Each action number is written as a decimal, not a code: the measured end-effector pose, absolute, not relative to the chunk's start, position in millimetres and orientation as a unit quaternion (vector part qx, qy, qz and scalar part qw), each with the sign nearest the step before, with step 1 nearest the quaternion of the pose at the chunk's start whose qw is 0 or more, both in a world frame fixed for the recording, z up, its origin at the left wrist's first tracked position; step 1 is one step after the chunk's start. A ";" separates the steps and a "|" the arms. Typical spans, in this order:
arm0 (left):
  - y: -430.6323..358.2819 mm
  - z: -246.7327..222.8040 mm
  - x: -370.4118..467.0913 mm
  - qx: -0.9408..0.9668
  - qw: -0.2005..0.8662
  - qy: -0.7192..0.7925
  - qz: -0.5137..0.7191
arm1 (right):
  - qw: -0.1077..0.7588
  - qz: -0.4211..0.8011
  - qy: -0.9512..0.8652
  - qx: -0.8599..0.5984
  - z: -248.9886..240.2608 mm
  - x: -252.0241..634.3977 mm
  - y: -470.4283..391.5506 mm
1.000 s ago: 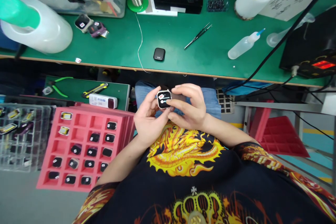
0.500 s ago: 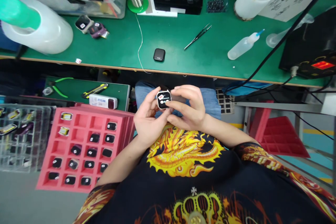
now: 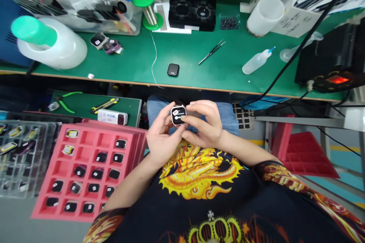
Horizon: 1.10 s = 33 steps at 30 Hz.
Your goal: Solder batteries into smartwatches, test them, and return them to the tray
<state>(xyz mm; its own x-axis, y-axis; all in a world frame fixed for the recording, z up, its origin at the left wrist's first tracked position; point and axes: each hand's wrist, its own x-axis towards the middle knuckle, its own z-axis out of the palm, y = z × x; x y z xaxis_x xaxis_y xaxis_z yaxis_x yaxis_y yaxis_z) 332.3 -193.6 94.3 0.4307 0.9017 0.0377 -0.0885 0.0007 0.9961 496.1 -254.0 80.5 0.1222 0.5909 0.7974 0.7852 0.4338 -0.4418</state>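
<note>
A smartwatch with a pale case and a lit dark screen is held above my lap, a small white and red sticker on its face. My left hand grips it from the left, fingers along its far edge and thumb beneath the near edge. From the right, my right hand reaches over with its fingers apart. Its index fingertip touches the lower right of the screen, its thumb lies below, and the other fingers curl near the watch's right side. Whatever is under the watch is hidden.
On the green bench lie a black square case, tweezers, a dropper bottle and a solder spool. Left of me, a pink foam tray holds several watch bodies. A black cable crosses at right.
The view has tilted, so the bench appears lower. Both hands keep their places on the watch, and the right index fingertip stays at the screen; the display looks slightly different.
</note>
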 end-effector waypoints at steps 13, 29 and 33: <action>-194.1 92.8 327.3 0.577 0.616 0.345 0.411 | 0.533 -0.079 -0.666 -0.516 78.2 494.0 -251.5; -194.8 91.8 324.2 0.579 0.606 0.364 0.406 | 0.497 -0.091 -0.683 -0.528 77.3 485.7 -251.2; -194.1 91.6 324.5 0.579 0.608 0.364 0.403 | 0.507 -0.098 -0.674 -0.528 79.1 488.8 -253.3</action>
<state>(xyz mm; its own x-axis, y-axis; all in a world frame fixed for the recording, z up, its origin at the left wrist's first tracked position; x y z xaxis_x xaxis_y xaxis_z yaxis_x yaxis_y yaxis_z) 324.5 -194.1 91.6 0.4095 0.9120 0.0240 -0.0694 0.0049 0.9976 488.8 -253.3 79.1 0.0717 0.6125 0.7872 0.8106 0.4241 -0.4038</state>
